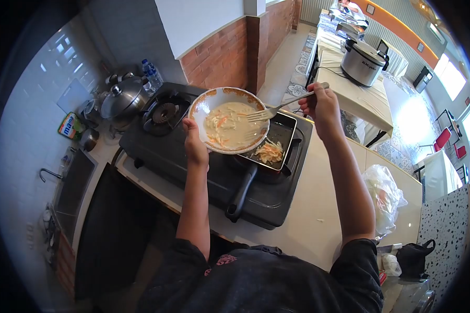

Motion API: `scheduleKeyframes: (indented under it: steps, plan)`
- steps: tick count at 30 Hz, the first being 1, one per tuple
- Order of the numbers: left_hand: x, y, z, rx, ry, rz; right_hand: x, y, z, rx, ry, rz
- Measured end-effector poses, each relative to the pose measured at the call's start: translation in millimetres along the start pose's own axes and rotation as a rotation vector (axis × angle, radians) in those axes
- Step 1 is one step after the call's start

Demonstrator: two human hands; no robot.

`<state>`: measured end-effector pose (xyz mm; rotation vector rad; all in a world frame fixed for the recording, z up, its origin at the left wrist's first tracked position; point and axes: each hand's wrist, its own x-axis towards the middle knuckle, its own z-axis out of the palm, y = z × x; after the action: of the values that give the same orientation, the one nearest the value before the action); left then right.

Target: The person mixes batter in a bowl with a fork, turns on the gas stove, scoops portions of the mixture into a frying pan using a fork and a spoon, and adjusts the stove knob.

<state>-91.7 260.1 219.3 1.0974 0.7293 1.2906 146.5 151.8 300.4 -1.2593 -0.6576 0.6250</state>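
My left hand [195, 142] grips the left rim of a white bowl [197, 108] with a brown patterned edge. Pale batter [228, 125] with shreds of orange and green vegetable lies in it. A metal fork [277, 109] is in my right hand [321, 107], fingers closed round its handle and tines over the right side of the bowl. Partly hidden under the bowl, a square frying pan [285, 125] sits on the right burner, its black handle [242, 193] pointing toward me. A small heap of shredded vegetable batter [270, 152] rests in the pan.
The black gas stove [164, 161] has a bare left burner [165, 113]. Behind it stand a lidded pot [124, 99] and a water bottle [151, 74]. At right are a plastic bag [384, 201] and, farther off, a rice cooker [364, 62]. Another person [354, 11] is far back.
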Motion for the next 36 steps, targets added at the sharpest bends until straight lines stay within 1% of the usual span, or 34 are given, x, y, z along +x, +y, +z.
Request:
scheduleKeyframes:
  steps: [6,9,11,15,17,20,23,30,32,36]
  plan:
    - [5.9,-5.1,-7.0,0.017,-0.013,-0.007,-14.3,-23.6,-8.3,-0.244,0.049,-0.163]
    - [3.3,-1.1,-3.9,0.001,-0.029,0.007,-26.5,-29.4,-4.6,-0.465,0.025,-0.36]
    - [6.0,-3.8,-6.4,0.022,-0.039,0.03,-34.0,-33.3,-1.3,-0.535,0.008,-0.449]
    - [-2.2,7.7,1.2,0.021,-0.021,0.009,-42.0,-33.5,1.5,-0.646,-0.023,-0.585]
    - [-3.0,10.7,0.9,0.012,-0.034,0.003,-45.3,-35.0,2.6,-0.666,-0.06,-0.608]
    - [-6.7,17.7,0.7,0.022,-0.032,-0.081,-47.3,-34.2,3.9,-0.663,-0.091,-0.635]
    - [-8.0,18.2,4.5,-0.004,0.002,-0.032,-49.8,-36.0,6.3,-0.673,-0.111,-0.656]
    - [-6.3,16.3,1.3,0.0,-0.034,-0.02,-51.7,-36.1,12.2,-0.691,-0.152,-0.72]
    - [-4.5,14.0,-0.2,-0.017,-0.024,-0.039,-51.5,-35.3,12.1,-0.687,-0.147,-0.718]
    - [-3.9,12.1,0.2,-0.022,-0.006,-0.002,-51.7,-26.6,8.0,-0.648,-0.1,-0.668]
